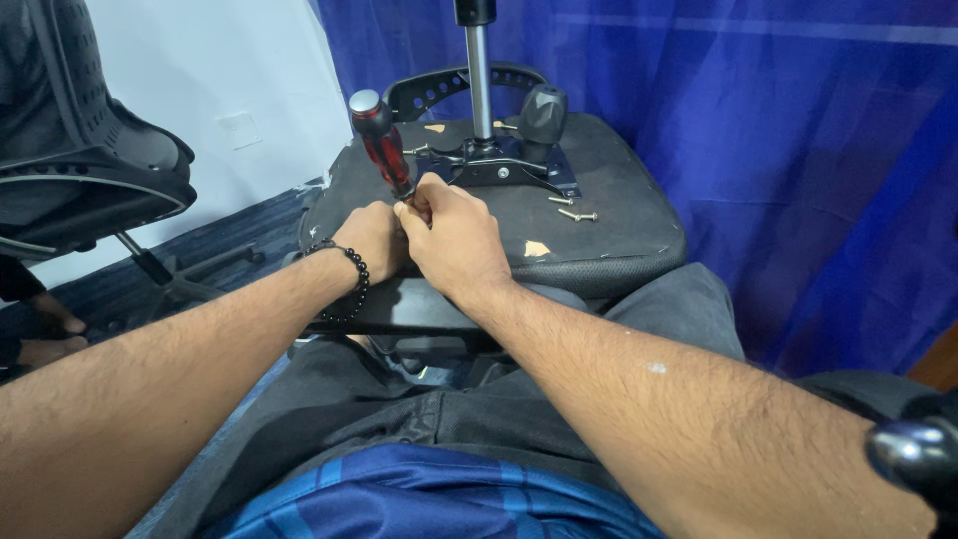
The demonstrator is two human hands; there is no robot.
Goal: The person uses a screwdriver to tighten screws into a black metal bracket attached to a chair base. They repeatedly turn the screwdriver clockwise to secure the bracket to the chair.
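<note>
With my right hand [454, 235] clamped low on the red-handled screwdriver [384, 145] at the upturned seat's [599, 235] near left edge and my left hand [374, 240] closed beside its tip, I judge that steady, upright downward pressure matters most.

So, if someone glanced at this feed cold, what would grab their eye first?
Probably the two hands, left hand and right hand, pressed together at the near edge of an upturned chair seat, around a red-handled screwdriver. Behind them the metal gas cylinder stands upright from the mounting plate, with loose screws beside it.
</note>
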